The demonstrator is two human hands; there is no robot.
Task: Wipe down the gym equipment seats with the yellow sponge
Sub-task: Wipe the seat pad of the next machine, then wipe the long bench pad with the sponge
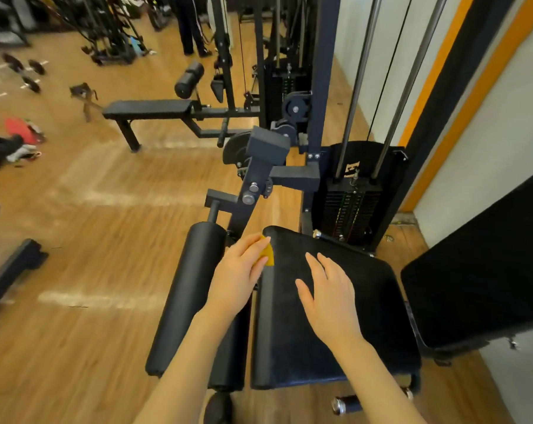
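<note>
A black padded seat (366, 316) of a leg machine fills the lower middle of the head view. My left hand (239, 270) holds a yellow sponge (268, 255) at the seat's far left edge, its fingers curled over the sponge. My right hand (328, 289) lies flat on the middle of the seat with its fingers spread and straight. The black back pad (479, 270) rises at the right of the seat.
A black roller pad (188, 295) runs along the seat's left side. The weight stack (354, 203) and its steel guide rods stand behind the seat. A flat bench (148, 110) stands farther back on the wooden floor. A person's legs (191, 32) show at the top.
</note>
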